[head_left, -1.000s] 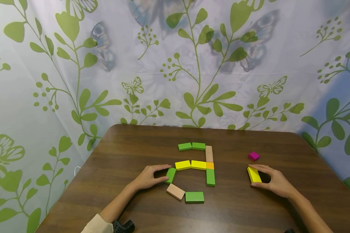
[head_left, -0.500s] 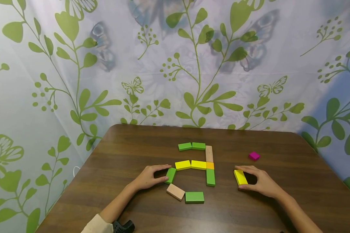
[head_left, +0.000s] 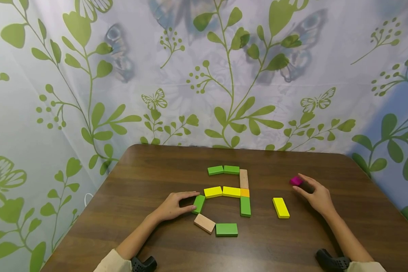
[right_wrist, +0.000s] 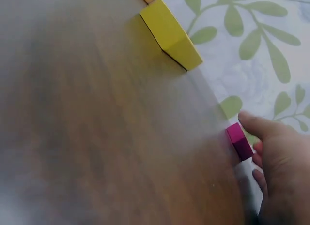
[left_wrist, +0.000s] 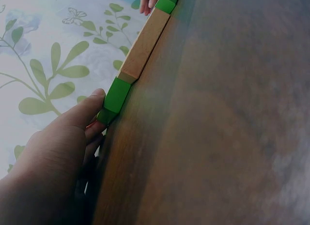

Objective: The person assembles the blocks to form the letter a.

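My left hand (head_left: pixel 174 206) rests on the table around a green block (head_left: pixel 199 204), thumb on its near side and a fingertip at its far end. In the left wrist view the same green block (left_wrist: pixel 116 97) sits between thumb and fingers. My right hand (head_left: pixel 317 196) is at a small magenta block (head_left: pixel 295 181), thumb and forefinger spread on either side. The right wrist view shows the magenta block (right_wrist: pixel 240 142) close to the thumb; whether they touch, I cannot tell. A yellow block (head_left: pixel 280 208) lies alone to the left of the right hand.
Several blocks form a bent line: green ones (head_left: pixel 231 170) at the back, a plain wooden one (head_left: pixel 244 178), an orange one (head_left: pixel 244 193), yellow ones (head_left: pixel 231 192), and a wooden block (head_left: pixel 204 223) beside a green block (head_left: pixel 226 229) in front. A patterned curtain (head_left: pixel 190 75) hangs behind the brown table (head_left: pixel 265 249).
My right hand slid the yellow block left, let go of it, and moved back and right to the magenta block. The left hand stayed where it was.
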